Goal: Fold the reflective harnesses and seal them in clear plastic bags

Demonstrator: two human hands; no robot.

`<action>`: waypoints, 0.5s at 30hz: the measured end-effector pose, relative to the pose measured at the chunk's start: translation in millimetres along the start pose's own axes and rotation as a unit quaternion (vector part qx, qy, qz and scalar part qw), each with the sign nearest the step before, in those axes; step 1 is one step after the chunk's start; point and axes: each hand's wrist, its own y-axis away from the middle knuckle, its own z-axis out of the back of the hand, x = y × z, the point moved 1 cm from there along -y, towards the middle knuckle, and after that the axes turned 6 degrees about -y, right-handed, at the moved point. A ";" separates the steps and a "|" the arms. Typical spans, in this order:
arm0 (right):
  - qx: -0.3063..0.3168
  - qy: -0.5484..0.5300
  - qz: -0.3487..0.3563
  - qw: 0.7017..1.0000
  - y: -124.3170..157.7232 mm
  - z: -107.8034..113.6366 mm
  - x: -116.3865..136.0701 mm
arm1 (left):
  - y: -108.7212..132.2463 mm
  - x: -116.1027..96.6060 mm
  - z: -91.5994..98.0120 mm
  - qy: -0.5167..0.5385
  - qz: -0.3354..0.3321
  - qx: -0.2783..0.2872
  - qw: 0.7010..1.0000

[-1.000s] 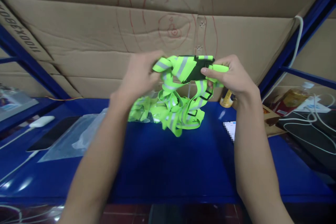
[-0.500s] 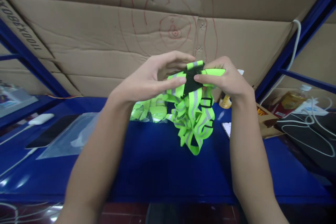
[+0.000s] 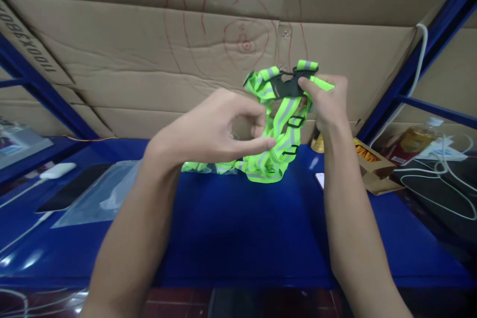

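Note:
A neon-green reflective strap vest (image 3: 278, 124) with grey bands and black buckles hangs above the blue table (image 3: 231, 228). My right hand (image 3: 326, 99) is raised and grips its black top piece, fingers closed on it. My left hand (image 3: 219, 126) is lower and to the left, with thumb and fingers curled against the hanging straps; whether they pinch a strap is unclear. More green strap material (image 3: 203, 165) lies on the table behind my left hand.
Clear plastic bags (image 3: 100, 196) lie at the left by a dark phone (image 3: 61, 194) and a white charger (image 3: 54, 171). White cables (image 3: 439, 179), a bottle (image 3: 417, 140) and a brown paper bag (image 3: 372, 169) are at the right. Cardboard (image 3: 149, 59) lines the back.
My right hand has lifted the vest's top higher and to the right. My left hand has come off the top and dropped lower beside the straps.

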 end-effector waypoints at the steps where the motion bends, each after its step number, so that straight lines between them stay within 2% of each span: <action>1: 0.003 -0.005 0.002 1.000 -0.5 0.1 -0.9 | -0.7 -3.5 -2.3 0.009 0.019 0.017 1.000; 2: 0.016 -0.011 0.001 1.000 0.1 0.0 0.8 | -1.4 -5.0 -4.2 0.007 0.045 -0.006 0.999; 5: 0.057 -0.019 -0.007 0.998 5.9 -3.1 17.1 | -4.0 0.2 -7.8 -0.036 0.100 -0.196 0.975; 6: 0.062 -0.021 -0.009 0.998 8.3 -5.4 23.7 | -5.1 3.7 -9.7 -0.051 0.097 -0.234 0.966; 8: 0.069 -0.025 -0.012 0.997 12.2 -11.8 35.0 | -7.8 11.6 -14.9 -0.079 0.068 -0.247 0.963; 10: 0.080 -0.033 -0.018 0.996 14.5 -19.3 42.1 | -10.1 19.5 -21.3 -0.097 0.043 -0.227 0.968; 15: 0.093 -0.043 -0.027 0.994 15.6 -31.7 47.0 | -10.5 34.3 -31.9 -0.095 0.039 -0.189 0.977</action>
